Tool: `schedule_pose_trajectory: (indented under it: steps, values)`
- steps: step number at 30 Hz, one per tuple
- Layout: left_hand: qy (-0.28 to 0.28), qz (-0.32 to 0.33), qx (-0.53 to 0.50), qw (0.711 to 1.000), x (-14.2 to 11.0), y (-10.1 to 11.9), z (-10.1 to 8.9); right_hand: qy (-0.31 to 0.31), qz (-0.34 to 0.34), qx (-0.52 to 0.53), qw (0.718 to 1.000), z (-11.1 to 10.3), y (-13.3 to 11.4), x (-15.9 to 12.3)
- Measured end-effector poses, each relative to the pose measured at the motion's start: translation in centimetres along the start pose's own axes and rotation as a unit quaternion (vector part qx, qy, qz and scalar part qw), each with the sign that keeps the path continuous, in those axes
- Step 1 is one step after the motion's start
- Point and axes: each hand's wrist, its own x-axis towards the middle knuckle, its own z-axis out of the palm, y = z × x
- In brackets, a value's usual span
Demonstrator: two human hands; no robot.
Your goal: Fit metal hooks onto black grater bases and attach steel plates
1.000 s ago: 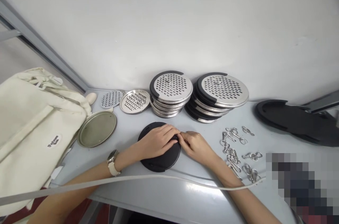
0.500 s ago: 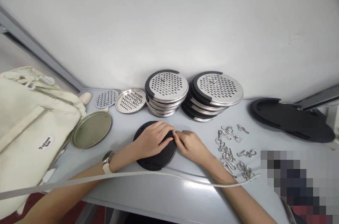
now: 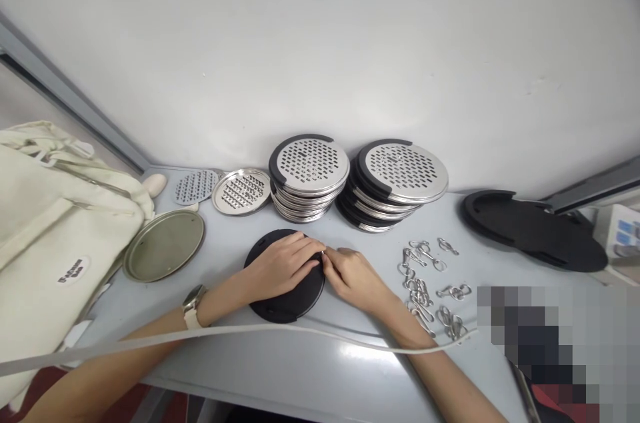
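Steadiness matters: the left hand [image 3: 285, 268] lies over the black disc [image 3: 303, 293], its weight best spread evenly, though whether it grips the rim is hidden. The right hand [image 3: 353, 278], just beside the left fingertips, pinches a tiny shiny piece [image 3: 323, 252] at the disc's edge; small, gentle movements suit.

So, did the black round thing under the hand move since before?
No, not noticeably: the black disc lies in the same place in front of the left grater stack.
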Motion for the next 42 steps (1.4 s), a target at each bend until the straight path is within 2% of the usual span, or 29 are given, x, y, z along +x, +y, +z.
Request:
schedule_pose_trajectory:
  steps: [21, 28, 36, 42]
  values:
    - [0.035, -0.011, 0.013, 0.999, -0.03, 0.24, -0.15, 0.003, 0.015, 0.012, 1.0, 0.5, 0.43, 0.04]
    - [0.03, -0.022, 0.01, 0.999, -0.04, 0.31, -0.31, -0.001, 0.036, 0.033, 0.999, 0.64, 0.2, 0.29]
    - [0.034, -0.021, 0.005, 0.999, 0.1, 0.31, -0.25, 0.005, 0.022, -0.016, 1.0, 0.66, 0.23, 0.29]
    - [0.025, -0.017, 0.011, 0.999, -0.1, 0.2, -0.13, 0.009, 0.022, -0.013, 1.0, 0.8, 0.22, 0.32]
